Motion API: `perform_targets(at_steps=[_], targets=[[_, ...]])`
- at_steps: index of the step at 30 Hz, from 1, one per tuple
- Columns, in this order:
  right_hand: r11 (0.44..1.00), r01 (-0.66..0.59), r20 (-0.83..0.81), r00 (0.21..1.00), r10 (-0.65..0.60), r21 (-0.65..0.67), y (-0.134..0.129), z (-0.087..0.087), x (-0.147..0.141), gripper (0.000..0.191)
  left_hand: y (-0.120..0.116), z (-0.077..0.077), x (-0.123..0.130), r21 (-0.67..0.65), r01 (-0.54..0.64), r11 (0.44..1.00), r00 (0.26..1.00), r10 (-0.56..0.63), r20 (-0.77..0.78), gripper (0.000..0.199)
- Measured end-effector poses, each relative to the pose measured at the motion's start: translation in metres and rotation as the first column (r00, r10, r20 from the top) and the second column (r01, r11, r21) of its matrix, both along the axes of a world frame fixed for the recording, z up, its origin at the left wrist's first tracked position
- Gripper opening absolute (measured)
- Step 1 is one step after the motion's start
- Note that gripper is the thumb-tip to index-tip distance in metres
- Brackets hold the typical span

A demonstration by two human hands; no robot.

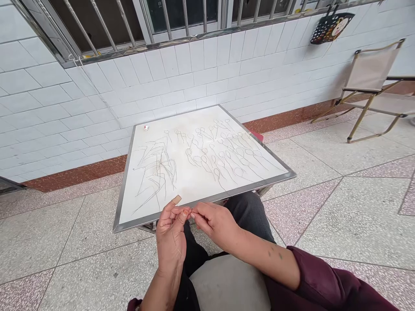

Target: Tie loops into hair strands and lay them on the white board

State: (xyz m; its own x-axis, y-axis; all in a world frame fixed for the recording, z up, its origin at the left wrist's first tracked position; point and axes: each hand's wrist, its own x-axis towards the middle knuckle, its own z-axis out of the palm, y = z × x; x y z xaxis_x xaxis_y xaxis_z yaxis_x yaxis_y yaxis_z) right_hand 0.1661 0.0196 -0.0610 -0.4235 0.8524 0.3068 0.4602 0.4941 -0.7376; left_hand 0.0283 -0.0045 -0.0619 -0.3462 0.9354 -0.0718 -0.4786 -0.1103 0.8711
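Strands (161,164): on desk (183,186), beyond left hand (171,233)
Loops (222,154): on desk, beyond right hand (221,222)
Chair (371,71): right of right hand

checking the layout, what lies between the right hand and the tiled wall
In the head view, the white tabletop lies between the right hand and the tiled wall, with thin strands, many looped, spread over it.

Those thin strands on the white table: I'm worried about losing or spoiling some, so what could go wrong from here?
On the left of the table, the unlooped strands lie crossed, so lifting one might drag others. Some looped strands reach close to the near rim, where the right forearm could brush them off. The left hand and right hand meet fingertip to fingertip by that rim; whatever they pinch, too fine to make out, might drop.
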Motion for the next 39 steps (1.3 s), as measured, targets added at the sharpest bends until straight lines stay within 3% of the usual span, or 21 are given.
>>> perform_targets(at_steps=[7, 13, 23, 30, 39], targets=[[0.995, -0.096, -0.122, 0.988, 0.093, -0.024, -0.001, -0.002, 0.001, 0.015, 0.002, 0.009, -0.002, -0.015, -0.018, 1.0, 0.999, 0.018, 0.036, 0.044], [0.996, -0.075, -0.162, 0.985, 0.066, -0.051, -0.002, -0.002, -0.001, 0.014, 0.0, 0.0, 0.003, -0.038, 0.058, 0.998, 0.998, -0.059, -0.017, 0.041], [0.906, -0.214, -0.211, 0.967, 0.144, -0.364, -0.01, -0.004, 0.012, 0.015, 0.002, 0.014, -0.01, -0.022, -0.077, 0.997, 0.997, 0.077, -0.013, 0.042], [0.899, -0.226, -0.206, 0.966, 0.157, -0.376, -0.011, -0.005, 0.01, 0.024, -0.001, 0.009, -0.001, -0.031, 0.055, 0.998, 0.997, -0.057, -0.047, 0.042], [0.932, -0.143, -0.248, 0.967, 0.06, -0.332, -0.007, -0.003, 0.013, 0.004, 0.002, 0.009, -0.005, -0.03, -0.039, 0.999, 0.999, 0.039, -0.003, 0.042]])
